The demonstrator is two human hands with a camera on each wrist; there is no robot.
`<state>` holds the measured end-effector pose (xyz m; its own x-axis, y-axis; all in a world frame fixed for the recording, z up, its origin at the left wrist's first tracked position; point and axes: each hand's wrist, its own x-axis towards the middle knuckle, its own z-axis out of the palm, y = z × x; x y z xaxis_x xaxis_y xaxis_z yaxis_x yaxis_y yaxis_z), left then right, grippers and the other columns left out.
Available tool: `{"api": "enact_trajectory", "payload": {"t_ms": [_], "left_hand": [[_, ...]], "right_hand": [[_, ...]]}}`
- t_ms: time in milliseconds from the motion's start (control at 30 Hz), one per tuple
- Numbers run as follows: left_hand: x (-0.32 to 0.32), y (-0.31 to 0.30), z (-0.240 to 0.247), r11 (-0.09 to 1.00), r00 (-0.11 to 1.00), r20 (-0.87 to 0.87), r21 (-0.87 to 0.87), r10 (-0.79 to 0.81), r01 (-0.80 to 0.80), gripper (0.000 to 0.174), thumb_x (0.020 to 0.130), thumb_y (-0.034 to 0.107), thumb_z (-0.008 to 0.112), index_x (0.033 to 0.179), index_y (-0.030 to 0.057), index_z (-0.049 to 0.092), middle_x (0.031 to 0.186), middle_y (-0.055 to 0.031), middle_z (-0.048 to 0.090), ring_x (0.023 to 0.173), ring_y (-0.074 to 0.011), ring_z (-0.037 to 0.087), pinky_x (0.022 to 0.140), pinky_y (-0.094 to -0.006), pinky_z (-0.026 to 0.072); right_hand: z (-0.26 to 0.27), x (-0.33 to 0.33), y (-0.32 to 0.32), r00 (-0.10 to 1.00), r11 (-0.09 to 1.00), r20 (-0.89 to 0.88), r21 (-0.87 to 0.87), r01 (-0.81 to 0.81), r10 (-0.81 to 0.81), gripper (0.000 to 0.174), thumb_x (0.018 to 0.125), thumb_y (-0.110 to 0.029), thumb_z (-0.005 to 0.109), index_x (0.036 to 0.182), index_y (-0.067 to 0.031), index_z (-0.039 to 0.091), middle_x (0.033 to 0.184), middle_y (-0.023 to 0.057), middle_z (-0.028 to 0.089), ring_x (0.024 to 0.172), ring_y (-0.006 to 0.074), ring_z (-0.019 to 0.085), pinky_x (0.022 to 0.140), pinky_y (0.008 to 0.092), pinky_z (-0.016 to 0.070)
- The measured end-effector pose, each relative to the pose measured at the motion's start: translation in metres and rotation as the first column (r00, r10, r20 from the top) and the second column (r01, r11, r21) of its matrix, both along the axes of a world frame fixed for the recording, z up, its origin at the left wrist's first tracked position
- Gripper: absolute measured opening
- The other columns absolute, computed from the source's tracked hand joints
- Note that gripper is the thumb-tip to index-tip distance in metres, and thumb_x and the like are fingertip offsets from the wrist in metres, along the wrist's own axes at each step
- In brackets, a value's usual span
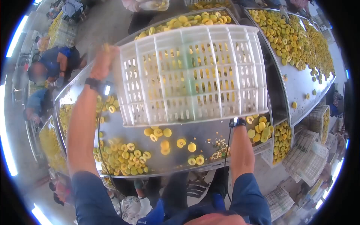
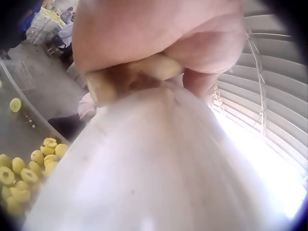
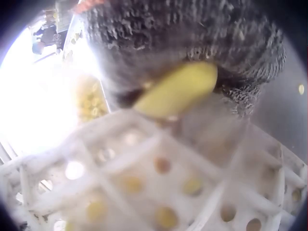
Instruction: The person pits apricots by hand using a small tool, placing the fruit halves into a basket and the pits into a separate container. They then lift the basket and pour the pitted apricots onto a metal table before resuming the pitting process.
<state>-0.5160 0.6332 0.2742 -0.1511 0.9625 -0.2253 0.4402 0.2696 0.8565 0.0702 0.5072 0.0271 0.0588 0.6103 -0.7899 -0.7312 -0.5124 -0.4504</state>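
A white slatted plastic crate is held up and tilted over a metal table; halved yellow fruit shows through its openings. My left hand grips its left end, and in the left wrist view the fingers of that hand curl over the pale crate edge. The crate hides my right hand in the head view. The right wrist view shows that hand in a dark grey knitted glove, gripping the crate's lattice wall. A yellow fruit piece lies between glove and crate.
Halved fruit is heaped at the table's near left, with loose halves and scattered pits beside it. Another fruit-covered table stands at right, above a filled crate and stacked crates. People work at left.
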Motion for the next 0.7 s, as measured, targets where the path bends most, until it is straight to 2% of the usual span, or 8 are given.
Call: {"api": "enact_trajectory", "payload": {"t_ms": [33, 133, 267, 400, 500, 600, 633, 700], "left_hand": [[0.007, -0.015, -0.005, 0.998, 0.999, -0.049, -0.062, 0.010, -0.013, 0.032, 0.096, 0.038, 0.070, 0.093, 0.0070, 0.071, 0.085, 0.0014, 0.066, 0.072, -0.0057, 0.057, 0.065, -0.0248, 0.0447], [0.037, -0.045, -0.004, 1.000, 0.984, 0.177, -0.018, 0.015, -0.012, 0.036, 0.094, 0.042, 0.073, 0.097, 0.0066, 0.071, 0.080, 0.0041, 0.064, 0.068, -0.0043, 0.057, 0.058, -0.0221, 0.0424], [0.049, -0.072, 0.022, 0.991, 0.999, 0.037, -0.128, -0.038, 0.042, 0.037, 0.094, 0.045, 0.072, 0.093, 0.0071, 0.070, 0.075, 0.0054, 0.061, 0.063, -0.0041, 0.053, 0.055, -0.0232, 0.0393], [0.078, -0.139, 0.044, 0.975, 0.995, 0.042, -0.209, 0.088, -0.078, 0.029, 0.094, 0.036, 0.073, 0.083, 0.0095, 0.067, 0.067, 0.0081, 0.052, 0.056, -0.0026, 0.041, 0.050, -0.0231, 0.0301], [0.087, -0.189, 0.022, 0.952, 0.973, 0.168, -0.290, 0.156, -0.102, 0.028, 0.094, 0.034, 0.073, 0.086, 0.0077, 0.068, 0.068, 0.0073, 0.054, 0.054, -0.0030, 0.042, 0.048, -0.0232, 0.0307], [0.106, -0.220, 0.003, 0.876, 0.945, 0.248, -0.476, 0.214, -0.073, 0.028, 0.094, 0.032, 0.072, 0.091, 0.0050, 0.070, 0.071, 0.0056, 0.058, 0.056, -0.0034, 0.047, 0.049, -0.0234, 0.0330], [0.115, -0.227, 0.000, 0.847, 0.956, 0.202, -0.527, 0.212, -0.076, 0.029, 0.095, 0.031, 0.071, 0.095, 0.0023, 0.071, 0.075, 0.0034, 0.062, 0.060, -0.0049, 0.053, 0.051, -0.0238, 0.0381], [0.119, -0.245, -0.034, 0.835, 0.910, 0.309, -0.547, 0.276, -0.068, 0.030, 0.095, 0.031, 0.072, 0.100, 0.0011, 0.071, 0.082, 0.0008, 0.065, 0.067, -0.0076, 0.057, 0.056, -0.0256, 0.0440]], "right_hand": [[-0.006, 0.003, -0.022, 1.000, 0.999, -0.002, -0.036, 0.001, -0.001, 0.047, 0.082, -0.058, 0.078, 0.098, -0.0151, 0.068, 0.077, 0.0008, 0.066, 0.059, 0.0161, 0.063, 0.051, 0.0257, 0.0520], [-0.015, 0.015, -0.082, 1.000, 0.992, -0.003, -0.127, 0.004, -0.004, 0.047, 0.082, -0.059, 0.078, 0.097, -0.0152, 0.068, 0.076, 0.0006, 0.066, 0.058, 0.0160, 0.062, 0.050, 0.0255, 0.0517], [-0.011, 0.033, -0.146, 1.000, 0.973, -0.013, -0.230, 0.014, -0.018, 0.047, 0.082, -0.059, 0.078, 0.096, -0.0153, 0.068, 0.075, 0.0003, 0.065, 0.057, 0.0159, 0.062, 0.049, 0.0253, 0.0514], [0.013, 0.071, -0.211, 0.999, 0.944, -0.012, -0.329, 0.033, -0.039, 0.047, 0.082, -0.060, 0.078, 0.094, -0.0154, 0.068, 0.074, 0.0001, 0.065, 0.056, 0.0158, 0.061, 0.048, 0.0250, 0.0510], [0.033, 0.112, -0.244, 0.999, 0.921, -0.009, -0.386, 0.044, -0.051, 0.047, 0.082, -0.060, 0.078, 0.094, -0.0155, 0.068, 0.073, -0.0001, 0.065, 0.055, 0.0157, 0.061, 0.047, 0.0249, 0.0507], [0.050, 0.157, -0.267, 0.997, 0.900, -0.015, -0.432, 0.064, -0.078, 0.047, 0.082, -0.060, 0.078, 0.093, -0.0155, 0.067, 0.072, -0.0003, 0.064, 0.054, 0.0156, 0.061, 0.047, 0.0247, 0.0505], [0.057, 0.170, -0.279, 0.996, 0.891, -0.021, -0.448, 0.071, -0.090, 0.047, 0.082, -0.061, 0.078, 0.092, -0.0156, 0.067, 0.072, -0.0004, 0.064, 0.054, 0.0156, 0.061, 0.046, 0.0246, 0.0504], [0.068, 0.190, -0.290, 0.993, 0.873, -0.025, -0.478, 0.090, -0.116, 0.048, 0.082, -0.061, 0.078, 0.092, -0.0156, 0.067, 0.071, -0.0005, 0.064, 0.053, 0.0155, 0.060, 0.046, 0.0245, 0.0502]]}}
